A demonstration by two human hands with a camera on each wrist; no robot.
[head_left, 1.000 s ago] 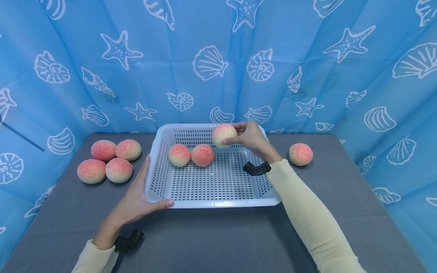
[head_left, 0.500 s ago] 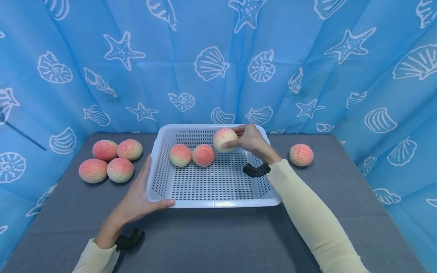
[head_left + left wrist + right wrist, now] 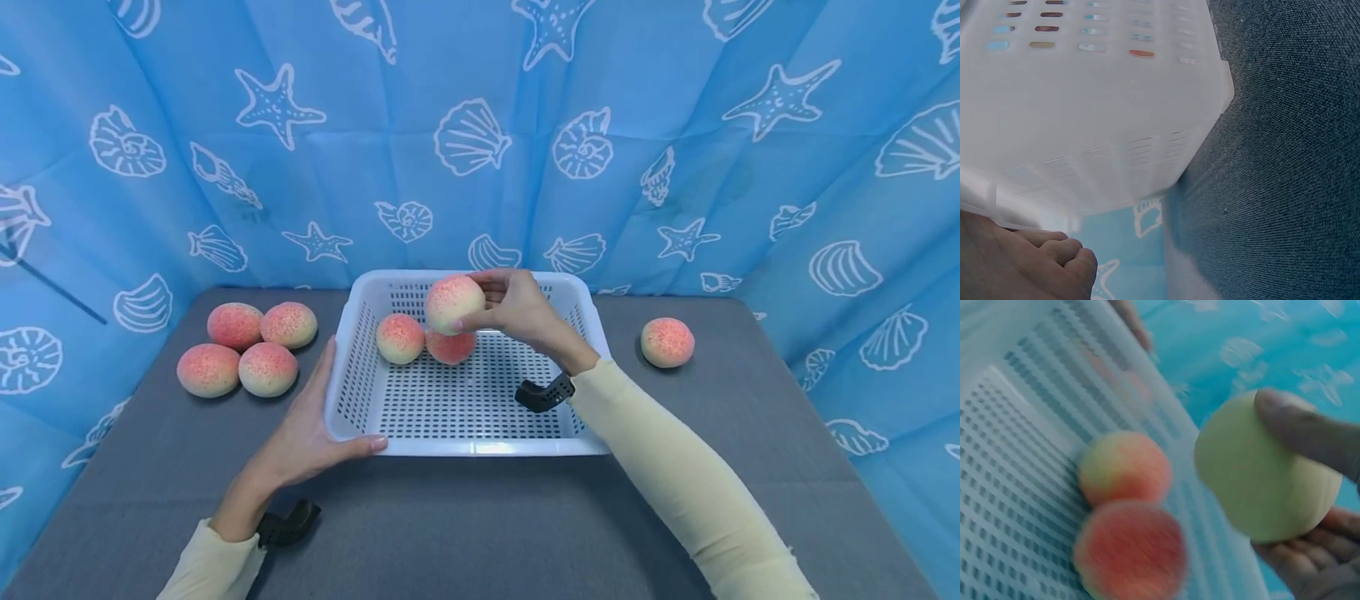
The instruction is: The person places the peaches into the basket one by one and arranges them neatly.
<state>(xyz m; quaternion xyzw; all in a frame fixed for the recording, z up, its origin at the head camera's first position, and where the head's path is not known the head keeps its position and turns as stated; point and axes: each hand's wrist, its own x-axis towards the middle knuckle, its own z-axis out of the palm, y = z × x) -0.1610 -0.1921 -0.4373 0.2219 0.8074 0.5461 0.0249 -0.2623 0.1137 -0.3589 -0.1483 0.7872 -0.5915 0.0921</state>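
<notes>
In the head view my right hand (image 3: 517, 307) grips a peach (image 3: 453, 302) between thumb and fingers, raised over the back of a white perforated plastic basket (image 3: 480, 447). Its pale underside faces the right wrist view, where the thumb lies across the peach (image 3: 1260, 469). Two more peaches lie in the basket: a pale-and-pink one (image 3: 400, 338) and a redder one (image 3: 450, 347), partly hidden behind the held peach. My left hand (image 3: 300, 433) holds the basket's left front corner, thumb on the front rim. In the left wrist view its fingers (image 3: 1063, 250) curl under the rim.
Several peaches (image 3: 251, 350) sit clustered on the grey cloth-covered table (image 3: 480, 525) left of the basket. A single peach (image 3: 667, 342) lies to the basket's right. A blue seashell-print curtain (image 3: 480, 167) hangs behind and at both sides.
My right hand has carried its peach leftward; it now overlaps the redder peach in view. The left hand keeps its hold on the basket. The view has shifted slightly.
</notes>
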